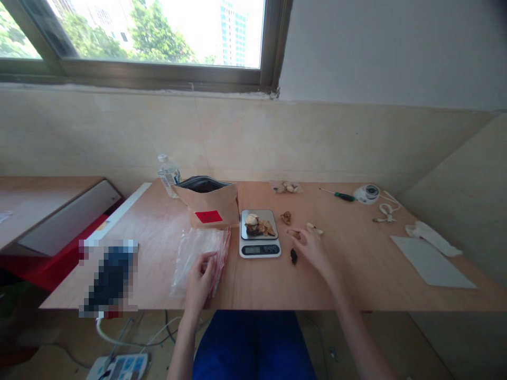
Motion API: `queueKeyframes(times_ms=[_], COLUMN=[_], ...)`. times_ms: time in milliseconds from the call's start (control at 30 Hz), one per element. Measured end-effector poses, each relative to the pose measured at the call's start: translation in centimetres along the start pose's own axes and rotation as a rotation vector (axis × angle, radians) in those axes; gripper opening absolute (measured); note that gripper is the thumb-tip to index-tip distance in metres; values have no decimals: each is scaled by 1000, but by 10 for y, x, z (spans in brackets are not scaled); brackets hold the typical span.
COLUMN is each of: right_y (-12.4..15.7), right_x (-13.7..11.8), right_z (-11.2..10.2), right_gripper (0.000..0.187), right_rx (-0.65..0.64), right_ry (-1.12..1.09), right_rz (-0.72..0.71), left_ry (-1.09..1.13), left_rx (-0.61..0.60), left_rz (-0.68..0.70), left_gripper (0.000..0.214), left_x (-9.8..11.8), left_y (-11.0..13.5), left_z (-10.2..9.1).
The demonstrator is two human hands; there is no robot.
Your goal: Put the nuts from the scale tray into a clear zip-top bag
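A small white kitchen scale [260, 250] stands in the middle of the table, with several dried brown and pale pieces [259, 226] heaped on its steel plate. To its right, my right hand [312, 247] pinches a brown dried slice [293, 233] at the tabletop. Close by lie a curled brown piece [285, 217], a pale slice [316, 228] and a dark piece [293, 256]. My left hand [201, 272] rests with curled fingers on clear zip bags [184, 256] with red seams; whether it grips them is hidden. Behind them stands an open kraft pouch [214, 203] with a red label.
A water bottle [168, 177] is behind the pouch. At the back lies a clear packet of pale pieces [285, 187]. Farther right are a screwdriver [344, 196], a white camera [367, 194] with cable, a white cloth [431, 237] and a grey sheet [431, 264]. A blurred-out dark object [111, 277] lies left.
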State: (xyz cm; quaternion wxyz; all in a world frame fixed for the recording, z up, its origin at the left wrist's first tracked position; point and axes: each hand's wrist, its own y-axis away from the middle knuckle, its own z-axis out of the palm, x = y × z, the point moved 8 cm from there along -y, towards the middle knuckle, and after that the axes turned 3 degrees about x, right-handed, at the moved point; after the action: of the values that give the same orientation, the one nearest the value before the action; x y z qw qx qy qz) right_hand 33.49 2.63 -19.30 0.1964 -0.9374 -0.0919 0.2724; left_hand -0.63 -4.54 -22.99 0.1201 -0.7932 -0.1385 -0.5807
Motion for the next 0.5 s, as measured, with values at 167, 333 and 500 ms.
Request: queueKeyframes(times_ms=[167, 333, 500], right_y=[-47, -69, -66], right_x=[-35, -45, -44], right_z=[12, 29, 36], right_gripper=[23, 24, 24], right_rx=[55, 35, 9], right_ry=[-153, -236, -220], right_rz=[-72, -101, -130], left_ry=[-26, -4, -12], left_rx=[11, 11, 4], left_rz=[19, 26, 36], left_gripper=[38, 37, 37], left_x=[-3, 2, 1], left_y=[0, 2, 2], left_z=[0, 0, 1])
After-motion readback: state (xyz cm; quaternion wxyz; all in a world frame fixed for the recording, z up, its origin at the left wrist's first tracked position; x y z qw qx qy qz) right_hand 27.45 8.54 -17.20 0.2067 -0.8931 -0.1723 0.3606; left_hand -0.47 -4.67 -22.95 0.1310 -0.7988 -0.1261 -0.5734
